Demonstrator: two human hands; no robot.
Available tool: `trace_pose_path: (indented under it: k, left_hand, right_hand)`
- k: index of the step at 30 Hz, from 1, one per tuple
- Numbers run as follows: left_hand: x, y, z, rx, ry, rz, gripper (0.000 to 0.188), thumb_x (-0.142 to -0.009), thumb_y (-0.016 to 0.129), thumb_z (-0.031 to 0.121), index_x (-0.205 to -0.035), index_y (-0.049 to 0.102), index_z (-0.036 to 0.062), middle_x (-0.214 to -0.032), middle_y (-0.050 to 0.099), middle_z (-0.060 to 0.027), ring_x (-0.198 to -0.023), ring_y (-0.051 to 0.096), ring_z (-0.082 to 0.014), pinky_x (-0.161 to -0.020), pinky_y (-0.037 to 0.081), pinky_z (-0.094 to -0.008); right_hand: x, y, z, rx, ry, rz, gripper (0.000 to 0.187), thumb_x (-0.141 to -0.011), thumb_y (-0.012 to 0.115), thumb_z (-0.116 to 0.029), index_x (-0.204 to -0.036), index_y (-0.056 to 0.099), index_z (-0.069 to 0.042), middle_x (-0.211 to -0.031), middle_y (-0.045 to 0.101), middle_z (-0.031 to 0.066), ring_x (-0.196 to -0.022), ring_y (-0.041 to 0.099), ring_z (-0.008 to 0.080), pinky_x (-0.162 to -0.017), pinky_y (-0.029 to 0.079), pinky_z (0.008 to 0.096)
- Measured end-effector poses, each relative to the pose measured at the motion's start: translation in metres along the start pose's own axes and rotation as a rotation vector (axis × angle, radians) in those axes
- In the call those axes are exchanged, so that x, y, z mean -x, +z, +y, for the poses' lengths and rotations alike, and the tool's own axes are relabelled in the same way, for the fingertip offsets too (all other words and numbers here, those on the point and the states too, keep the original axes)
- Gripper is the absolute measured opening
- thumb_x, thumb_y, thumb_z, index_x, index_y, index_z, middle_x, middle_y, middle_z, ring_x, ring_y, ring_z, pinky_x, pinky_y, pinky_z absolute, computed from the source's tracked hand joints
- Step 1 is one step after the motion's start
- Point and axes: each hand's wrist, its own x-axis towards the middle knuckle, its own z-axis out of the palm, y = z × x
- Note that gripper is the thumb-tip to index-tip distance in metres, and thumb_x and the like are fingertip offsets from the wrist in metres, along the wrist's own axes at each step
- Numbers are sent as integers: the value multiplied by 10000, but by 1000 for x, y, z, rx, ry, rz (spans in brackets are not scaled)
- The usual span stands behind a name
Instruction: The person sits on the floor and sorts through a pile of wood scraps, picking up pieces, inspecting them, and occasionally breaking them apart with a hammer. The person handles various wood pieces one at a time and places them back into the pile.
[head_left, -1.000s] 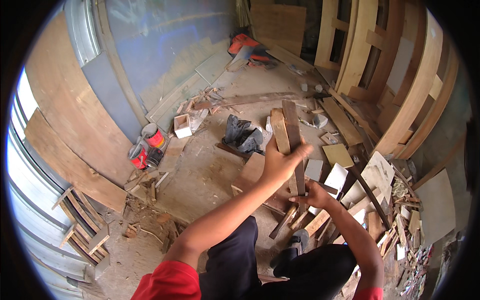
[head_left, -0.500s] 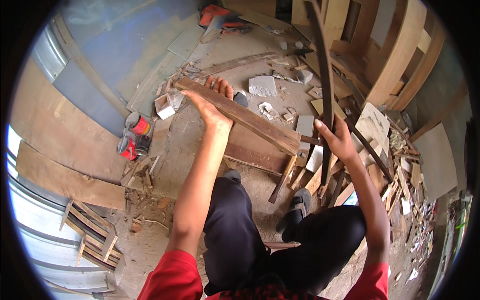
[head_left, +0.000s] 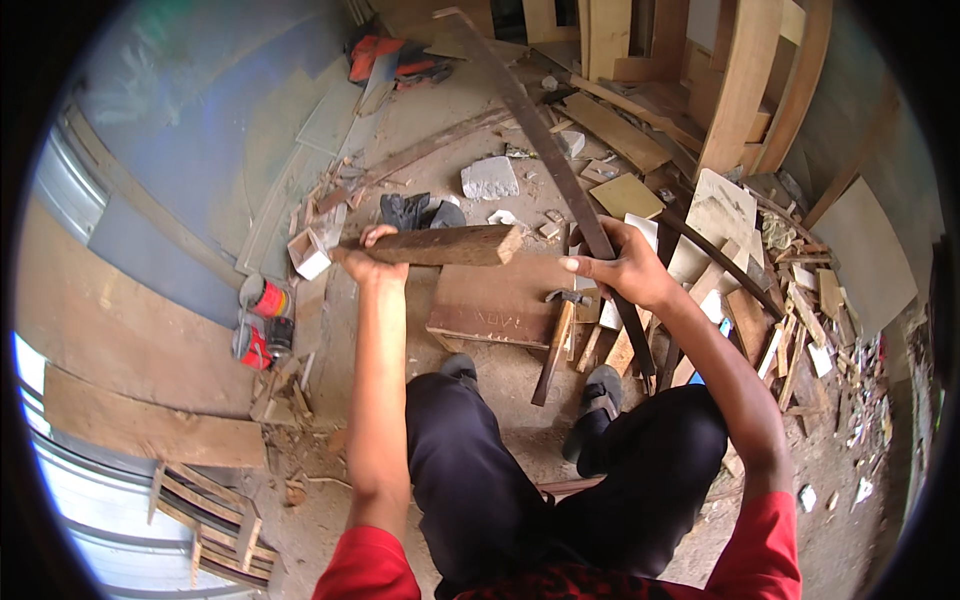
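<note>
A thick brown piece of wood (head_left: 455, 246) lies across the grip of my left hand (head_left: 374, 266), whose fingers wrap round its left end. Its cut right end points toward my other hand. A long, narrow, dark wooden strip (head_left: 535, 125) slants from the upper middle down to near my right knee. My right hand (head_left: 638, 268) holds that strip below its middle, thumb on the near side. Under both hands stands a low brown wooden bench (head_left: 485, 305). A hammer (head_left: 555, 350) with a wooden handle leans at the bench's right edge, touched by neither hand.
Wood offcuts (head_left: 745, 310) are heaped on the right. A pale stone block (head_left: 490, 178) and a dark bag (head_left: 404, 211) lie beyond the bench. Paint cans (head_left: 262, 297) and a small white box (head_left: 308, 254) stand left. Wooden frames (head_left: 745, 85) rise at the back right.
The brown piece has turned so that its right end has come up and its length lies nearly level. The dark strip's top has swung to the left. The hammer's head has come into sight.
</note>
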Motion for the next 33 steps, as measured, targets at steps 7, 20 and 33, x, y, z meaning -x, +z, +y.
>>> trace_pose_path:
  k: [7, 20, 33]
  left_hand:
    - [2, -4, 3, -130, 37, -59, 720, -857, 294, 817, -836, 420, 108, -602, 422, 8, -467, 401, -106, -491, 435, -245]
    - [33, 7, -44, -585, 57, -551, 745, -803, 416, 841, -902, 565, 117, -601, 405, 33, -528, 357, -118, -567, 331, -283]
    - [20, -11, -44, -748, -258, -685, 627, -936, 413, 678, -955, 507, 58, -676, 430, -25, -580, 396, -125, -588, 375, -249]
  right_hand:
    - [-2, 16, -9, -60, -33, -15, 573, -848, 740, -469, -1045, 600, 51, -724, 566, 32, -522, 506, 82, -455, 413, 260]
    - [24, -42, 109, 612, 29, 400, 550, -891, 676, -436, -1096, 585, 67, -859, 679, 264, -837, 690, 356, -736, 525, 447]
    - [236, 60, 387, 822, 546, 770, 524, -872, 663, -364, -1215, 485, -9, -1179, 546, 223, -1121, 535, 392, -926, 419, 500]
